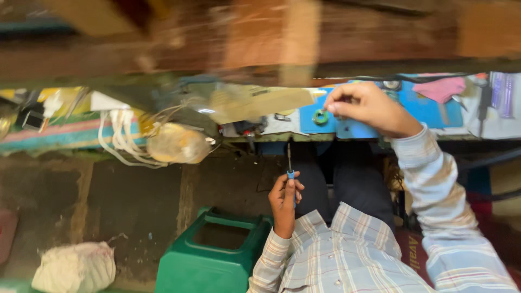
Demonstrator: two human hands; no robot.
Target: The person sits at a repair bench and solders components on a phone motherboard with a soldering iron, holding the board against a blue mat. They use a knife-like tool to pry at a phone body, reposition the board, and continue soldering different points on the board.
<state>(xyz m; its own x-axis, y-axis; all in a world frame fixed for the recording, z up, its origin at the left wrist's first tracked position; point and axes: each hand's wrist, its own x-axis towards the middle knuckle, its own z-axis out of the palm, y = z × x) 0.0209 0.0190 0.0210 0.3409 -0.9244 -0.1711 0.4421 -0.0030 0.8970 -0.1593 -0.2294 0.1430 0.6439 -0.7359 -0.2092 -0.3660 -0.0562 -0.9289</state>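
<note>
Screwdriver (pixel 290 165): thin metal shaft with a small blue handle, near the middle of the scene, below the bench edge and in front of the person's dark trousers.
Screwdriver direction: long axis runs near to far; the tip points away toward the bench, the handle toward the person.
Left hand (pixel 284 196): fingers curled together around the blue handle, thumb pressed on it, clamped on the screwdriver.
Right hand (pixel 364 106): reached out far over the bench; thumb and fingertips pinched together on something too small and blurred to tell, just beside a green ring.
Green ring (pixel 320 116): small, round, with a hole in the middle, lying on a blue mat.
Blue mat (pixel 429 111): flat, smooth sheet on the bench, far right.
Sleeves: soft checked cloth, pale with thin stripes.
Stool (pixel 211 260): green moulded plastic, square top with an opening, near left of the person.
Cables (pixel 122 141): white, rubbery, hanging in loops off the bench at far left.
</note>
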